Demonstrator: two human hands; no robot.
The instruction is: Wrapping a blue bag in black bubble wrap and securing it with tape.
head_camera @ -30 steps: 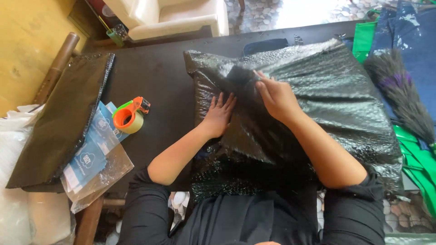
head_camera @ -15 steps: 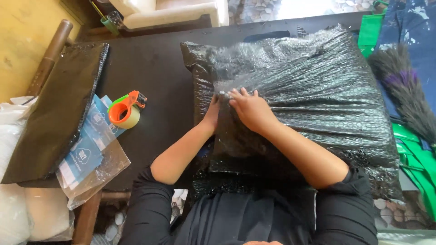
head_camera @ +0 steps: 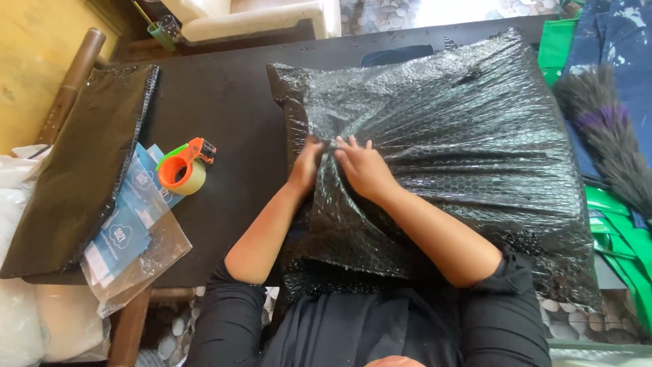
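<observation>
A large bundle wrapped in black bubble wrap (head_camera: 462, 143) lies on the dark table (head_camera: 224, 109), filling its right half. My left hand (head_camera: 305, 166) pinches a gathered fold of the wrap near the bundle's left edge. My right hand (head_camera: 363, 166) presses on the same fold right beside it, fingers closed on the bunched plastic. Creases fan out to the right from where the two hands meet.
An orange tape dispenser (head_camera: 182, 166) with clear tape sits left of my hands. A flat black bubble-wrap sheet (head_camera: 81, 163) lies at the table's left edge over clear bags with blue printed cards (head_camera: 132, 231). A feather duster (head_camera: 608, 129) and green bags (head_camera: 621, 231) are at the right.
Both hands slid left along the bundle and came together, gathering the wrap into a tight fold at its left side. The view shifted slightly.
</observation>
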